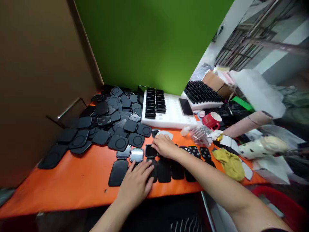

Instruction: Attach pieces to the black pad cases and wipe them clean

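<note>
I see my left hand (136, 183) lying palm down with its fingers (147, 167) spread flat and released, pressing on a black rectangular pad (153, 170) in the near row on the orange worktop (72, 183). The forearm comes up from the near edge, angled slightly right. My right hand (164, 145) reaches in from the near right, wrist low, its fingers curled loosely over a small black square piece (151, 150) in the row just beyond; I cannot tell whether they actually grip it or only rest on it.

Just left of that piece lie a glossy square piece (136, 155) and another dark one (124, 152). A larger black pad (118, 173) lies left of my left hand, more pads (169, 170) run to the right under my right forearm. Farther left, a loose heap of black covers (106, 125) fills the far corner. Beyond my right hand stands a white tray (172, 117) with black parts slotted upright and a phone (186, 106) lying on it. To the right are a red mug (212, 120), a clear plastic bag (200, 134) and a yellow cloth (230, 164).
</note>
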A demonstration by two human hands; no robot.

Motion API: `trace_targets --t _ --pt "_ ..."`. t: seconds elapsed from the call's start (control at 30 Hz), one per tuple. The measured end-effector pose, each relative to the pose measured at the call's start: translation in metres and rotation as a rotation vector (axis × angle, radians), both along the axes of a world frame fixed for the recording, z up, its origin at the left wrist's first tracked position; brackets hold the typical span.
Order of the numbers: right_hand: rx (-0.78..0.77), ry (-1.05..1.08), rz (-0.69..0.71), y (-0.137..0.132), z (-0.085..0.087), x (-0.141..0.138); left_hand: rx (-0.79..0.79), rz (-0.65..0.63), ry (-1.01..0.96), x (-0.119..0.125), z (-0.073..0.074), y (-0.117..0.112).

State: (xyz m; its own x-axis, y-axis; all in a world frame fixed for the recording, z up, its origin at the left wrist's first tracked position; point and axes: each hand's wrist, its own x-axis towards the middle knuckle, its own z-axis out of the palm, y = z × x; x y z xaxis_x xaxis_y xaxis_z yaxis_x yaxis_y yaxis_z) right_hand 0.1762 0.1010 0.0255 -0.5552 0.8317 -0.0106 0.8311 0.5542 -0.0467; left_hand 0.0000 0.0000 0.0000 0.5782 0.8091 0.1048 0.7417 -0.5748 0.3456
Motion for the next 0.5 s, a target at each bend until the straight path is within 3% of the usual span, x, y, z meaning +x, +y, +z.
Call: trace_targets --t 0.5 --pt "-0.025 0.0 -0.099 -0.0063 0.0044 -0.0012 0.038 0.017 -0.049 -0.0019 0.0016 -0.003"
